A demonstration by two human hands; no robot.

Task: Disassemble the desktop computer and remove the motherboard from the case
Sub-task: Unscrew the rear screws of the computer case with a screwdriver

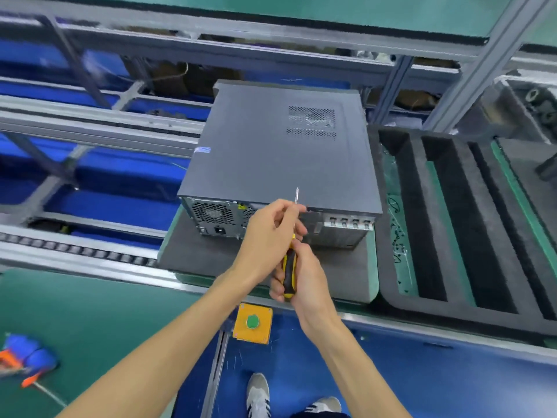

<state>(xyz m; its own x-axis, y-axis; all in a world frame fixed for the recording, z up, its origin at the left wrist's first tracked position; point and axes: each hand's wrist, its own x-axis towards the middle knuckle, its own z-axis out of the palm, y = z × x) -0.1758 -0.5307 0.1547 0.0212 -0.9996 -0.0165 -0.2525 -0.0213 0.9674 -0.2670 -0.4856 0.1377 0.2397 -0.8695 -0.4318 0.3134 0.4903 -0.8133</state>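
**Screwdriver up, case lid on**

Standing by the line: the desktop computer case lies on its side on a grey foam pad, side panel facing up and fitted, w/ two perforated vent patches near the far right corner. Rear end faces the person: PSU fan grille at the left, power socket just below it, a row of slot brackets at the right. The motherboard is not visible, the closed panel hides whatever is inside.

Both hands are up in front of the rear face of the case, around one tool. Right hand has its fingers wrapped round the yellow-and-black handle of a screwdriver, held roughly upright. Left hand sits above it, fingers curled in at the shaft where it leaves the handle; looks like a pinch, though the exact contact is hidden behind the fingers. The thin metal shaft sticks up past the left hand, tip over the near edge of the side panel. Can't tell if the tip touches the panel.

Right of the case, a black foam tray w/ long slots, just beside the pad. Near edge of the bench: an orange box w/ a green button. Bottom left on the green mat, a blue-and-orange item, blurred. Behind the case, grey aluminium rails and blue bins. Person's shoes show on the blue floor below.
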